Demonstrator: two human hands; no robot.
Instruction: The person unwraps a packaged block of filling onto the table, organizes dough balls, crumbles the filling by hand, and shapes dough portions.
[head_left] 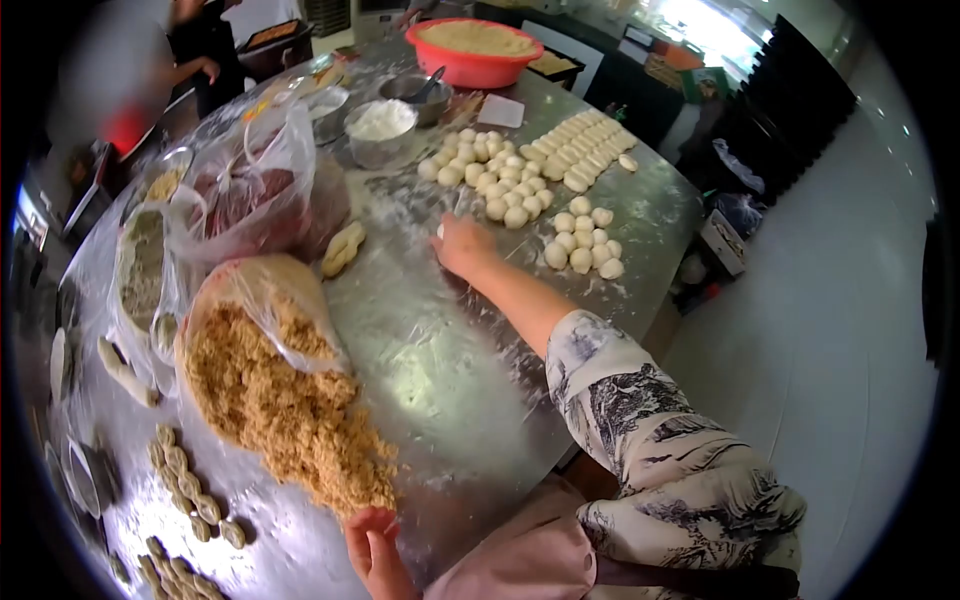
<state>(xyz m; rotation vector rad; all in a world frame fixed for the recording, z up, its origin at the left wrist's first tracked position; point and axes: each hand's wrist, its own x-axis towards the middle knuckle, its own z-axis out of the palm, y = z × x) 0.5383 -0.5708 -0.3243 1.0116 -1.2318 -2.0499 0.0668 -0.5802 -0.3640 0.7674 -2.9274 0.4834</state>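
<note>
My right hand point(465, 245) is on the metal table, its fingers closed round a small white dough ball point(441, 231) that shows only in part. To its upper right lie groups of round dough balls point(510, 185) and rows of flatter dough pieces point(580, 145). At the bottom, my left hand point(378, 550) touches the lower edge of a heap of crumbly orange-brown filling point(290, 400), which spills from a clear plastic bag. Its thumb and fingers are near each other, and whatever may be between them is too small to make out.
A bag of dark red filling point(250, 200), a twisted dough piece point(343, 249) and a bowl of white flour point(382, 125) stand left of my right hand. Shaped greenish pieces point(185, 485) lie lower left. A red basin point(474, 55) is at the back. Another person point(205, 60) stands upper left.
</note>
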